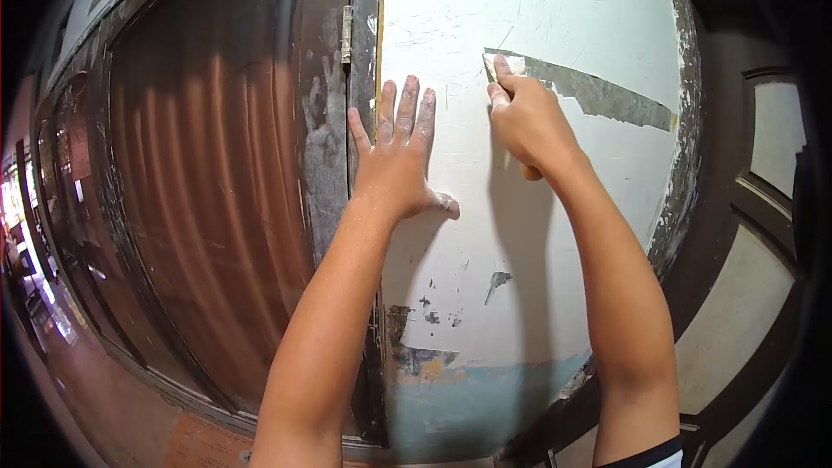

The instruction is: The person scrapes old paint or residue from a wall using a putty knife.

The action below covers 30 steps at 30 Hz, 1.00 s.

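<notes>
Pressed flat on the white painted wall [468, 147], my left hand [394, 156] has its fingers spread, with pale dust on the fingertips. My right hand [529, 117] is closed round a scraper [531, 172], whose wooden handle end shows below the palm. The blade is against the wall at the left end of a bare grey strip [607, 94], where the paint is off; my fingers partly cover it. White flakes lie by the blade at my fingertips. Smaller bare patches [425, 355] show lower down.
Left of the wall stands a dark wooden frame with a hinge [347, 35] and a glazed panel with a brown curtain [208, 165] behind it. A dark panelled door [745, 208] is on the right. The wall's bottom is pale blue [485, 403].
</notes>
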Available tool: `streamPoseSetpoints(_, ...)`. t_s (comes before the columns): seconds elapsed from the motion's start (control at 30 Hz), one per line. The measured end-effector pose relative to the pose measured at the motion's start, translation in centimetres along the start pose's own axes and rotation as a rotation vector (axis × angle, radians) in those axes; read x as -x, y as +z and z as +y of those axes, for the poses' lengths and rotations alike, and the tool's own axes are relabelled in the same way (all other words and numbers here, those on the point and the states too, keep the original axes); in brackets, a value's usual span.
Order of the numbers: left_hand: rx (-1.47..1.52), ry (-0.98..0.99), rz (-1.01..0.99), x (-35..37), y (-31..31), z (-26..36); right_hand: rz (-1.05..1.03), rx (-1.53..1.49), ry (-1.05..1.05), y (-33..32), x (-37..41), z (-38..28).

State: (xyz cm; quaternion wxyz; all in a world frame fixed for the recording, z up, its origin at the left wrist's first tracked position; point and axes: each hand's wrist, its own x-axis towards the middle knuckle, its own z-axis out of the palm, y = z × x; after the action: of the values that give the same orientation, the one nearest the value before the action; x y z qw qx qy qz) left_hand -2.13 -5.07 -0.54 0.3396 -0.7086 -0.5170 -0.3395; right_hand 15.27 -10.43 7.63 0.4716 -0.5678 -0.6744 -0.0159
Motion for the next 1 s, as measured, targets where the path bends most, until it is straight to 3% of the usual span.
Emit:
streamPoseSetpoints(0.03,0.016,0.002,0.008,0.1,0.0,0.0,0.128,0.126,-0.169,0.7,-1.3,1.1)
streamPoseSetpoints(0.13,0.013,-0.005,-0.013,0.0,-0.3,0.1,0.179,0.131,-0.193,1.1,-2.4,1.2)
streamPoseSetpoints(0.3,0.01,-0.008,-0.011,-0.1,-0.3,0.0,0.15,0.159,-0.153,1.2,-1.5,0.9)
streamPoseSetpoints(0.4,0.024,0.001,-0.006,0.0,-0.1,0.1,-0.017,0.083,-0.086,-0.1,-1.4,-0.2)
streamPoseSetpoints(0.53,0.008,0.0,0.013,-0.1,0.0,-0.1,0.083,0.043,-0.068,1.4,-1.6,0.9)
streamPoseSetpoints(0.63,0.003,-0.021,-0.031,-0.2,-0.1,-0.1,0.136,0.169,-0.176,0.9,-2.1,0.8)
streamPoseSetpoints(0.73,-0.008,-0.03,-0.042,-0.3,-0.3,0.1,0.004,0.063,-0.079,0.2,-0.4,0.3)
streamPoseSetpoints(0.77,0.0,-0.026,-0.025,-0.3,-0.1,0.0,0.101,0.043,-0.203,1.2,-1.2,2.1)
streamPoseSetpoints(0.87,0.03,-0.049,-0.03,-0.1,-0.7,0.3,0.058,-0.027,-0.243,1.5,-0.6,3.7)
streamPoseSetpoints(1.0,0.029,-0.067,-0.007,-0.9,-0.2,0.1,0.139,-0.14,-0.5,2.6,0.2,5.0)
